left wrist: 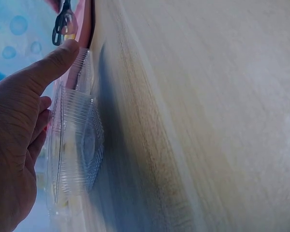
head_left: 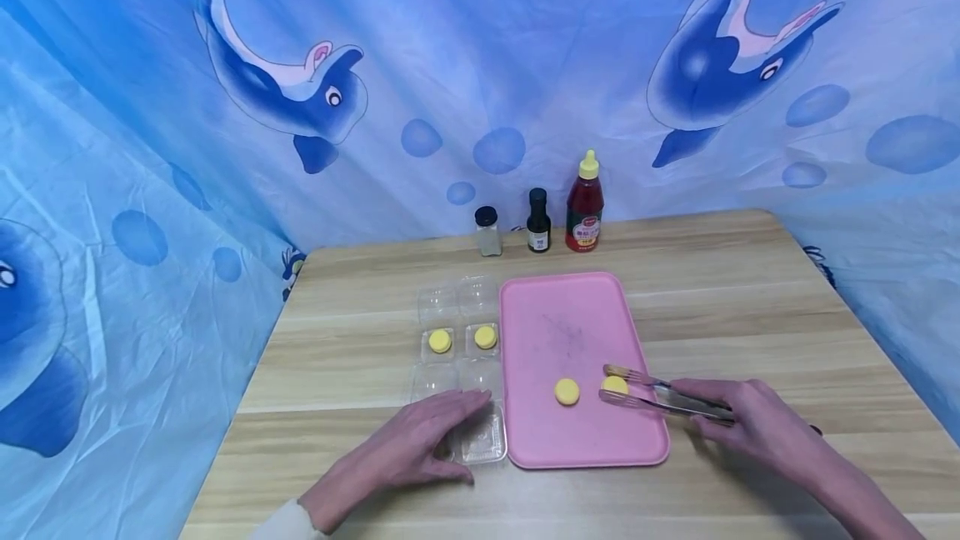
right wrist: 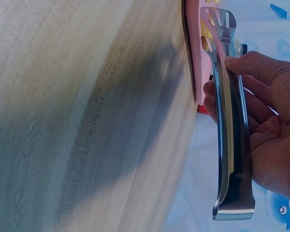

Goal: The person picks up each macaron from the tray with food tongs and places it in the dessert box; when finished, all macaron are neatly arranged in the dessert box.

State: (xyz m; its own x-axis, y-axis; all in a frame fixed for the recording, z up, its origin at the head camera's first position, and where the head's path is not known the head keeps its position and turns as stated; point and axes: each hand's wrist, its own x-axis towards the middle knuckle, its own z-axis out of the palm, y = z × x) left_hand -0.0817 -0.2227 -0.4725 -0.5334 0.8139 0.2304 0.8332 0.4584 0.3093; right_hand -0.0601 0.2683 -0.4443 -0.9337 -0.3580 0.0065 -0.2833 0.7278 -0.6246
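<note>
My right hand [head_left: 750,415] grips metal tongs [right wrist: 234,121], thumb on one arm and fingers on the other. In the head view the tong tips lie on either side of a round yellow macaron-like piece [head_left: 616,386] on the pink tray [head_left: 555,440]. A second yellow piece [head_left: 567,392] sits to its left on the tray. My left hand [head_left: 408,440], fingers extended, rests at the near clear plastic box [left wrist: 79,140], partly covering it in the head view. Two more yellow pieces, left one [head_left: 439,341] and right one [head_left: 485,337], lie in farther clear compartments.
Transparent open lids [head_left: 477,294] stand behind the filled compartments. Along the back of the wooden table [head_left: 360,290] stand a black-capped jar [head_left: 488,233], a small dark bottle [head_left: 538,223] and a red sauce bottle [head_left: 585,207]. A blue dolphin-printed curtain [head_left: 465,65] hangs behind.
</note>
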